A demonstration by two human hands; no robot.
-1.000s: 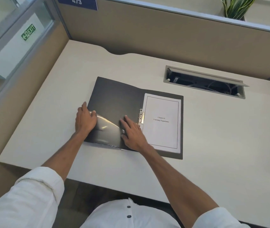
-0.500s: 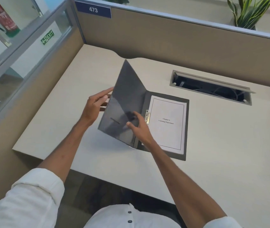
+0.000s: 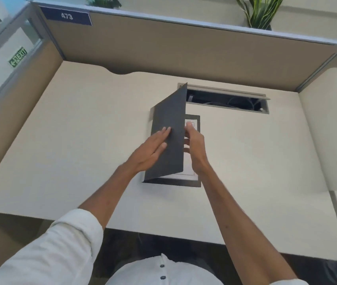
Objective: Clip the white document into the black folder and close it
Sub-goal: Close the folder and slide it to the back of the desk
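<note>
- We are at a pale desk with the black folder lying on it, back half flat, front cover swung up past upright and leaning over toward the page side; closing looks almost done, though we cannot tell whether the clip is fastened, since the cover hides the spine.
- Biggest risk as we judge it: our right hand lies under the falling cover, on the page side. If the cover drops before that hand slides out, it lands on the fingers and the folder stays ajar.
- Next risk: drawing that hand out could drag the white document and crease it or pull it askew from the clip.
- Lesser risk: a push only from our left hand could skate the whole folder away from us toward the cable tray.
- Left fingers lie flat and spread on the outer face of the cover, pressing, not gripping.
- Right fingers are partly curled against the cover's free edge; whether they pinch it, we cannot tell.
- The document lies below and beyond the right fingertips, only a near strip and a small patch showing.
</note>
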